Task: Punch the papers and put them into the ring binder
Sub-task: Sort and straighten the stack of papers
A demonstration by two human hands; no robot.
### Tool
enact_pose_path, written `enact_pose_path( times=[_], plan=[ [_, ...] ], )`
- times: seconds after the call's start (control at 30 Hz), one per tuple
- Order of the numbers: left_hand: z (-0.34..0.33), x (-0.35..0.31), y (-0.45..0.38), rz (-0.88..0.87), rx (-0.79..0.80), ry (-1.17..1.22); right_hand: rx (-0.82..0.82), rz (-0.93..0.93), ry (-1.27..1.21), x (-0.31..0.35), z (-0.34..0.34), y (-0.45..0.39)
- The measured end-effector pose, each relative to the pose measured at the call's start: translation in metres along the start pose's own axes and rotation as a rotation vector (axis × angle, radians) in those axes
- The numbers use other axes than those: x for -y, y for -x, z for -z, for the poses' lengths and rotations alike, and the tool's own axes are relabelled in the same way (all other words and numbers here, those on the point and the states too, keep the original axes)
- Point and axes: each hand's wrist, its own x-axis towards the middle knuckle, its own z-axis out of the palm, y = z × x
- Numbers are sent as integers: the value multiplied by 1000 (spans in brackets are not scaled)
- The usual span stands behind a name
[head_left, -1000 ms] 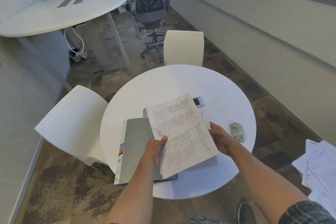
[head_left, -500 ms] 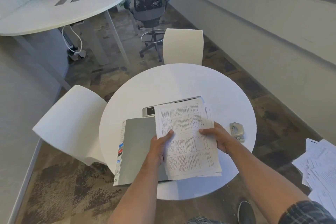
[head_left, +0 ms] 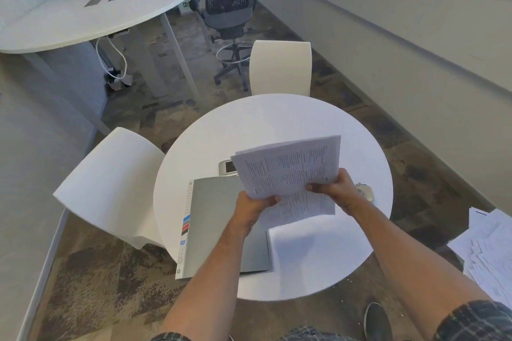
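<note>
A stack of printed papers point(head_left: 291, 174) is held in the air above the round white table point(head_left: 277, 119), tilted with its far edge raised. My left hand point(head_left: 253, 209) grips the stack's near left corner and my right hand point(head_left: 336, 192) grips its right side. A closed grey ring binder point(head_left: 213, 224) lies flat on the table under my left forearm. Behind the papers, only the left end of a silver hole punch point(head_left: 227, 167) shows.
A small pale object point(head_left: 365, 192) lies on the table beside my right hand. Loose sheets point(head_left: 487, 246) are piled at the right edge of view. Two white chairs point(head_left: 110, 185) stand at the table; a mesh office chair point(head_left: 225, 8) and a desk point(head_left: 83, 16) lie beyond.
Both hands have lifted the stack off the table and turned it, so its far edge tilts upward. The hole punch is now mostly covered by it.
</note>
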Motion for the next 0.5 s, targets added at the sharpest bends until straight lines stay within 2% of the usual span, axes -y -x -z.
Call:
enact_pose_path(
  times=[0.2,0.37,0.5],
  plan=[
    [-1,10,3,9,1,-52,0,-39,-23,-10,1,10],
    [6,48,13,64,61,-246,78,-169,-40,-52,-1,32],
    [8,59,16,72,66,-340,35,-215,-32,-62,1,34]
  ],
)
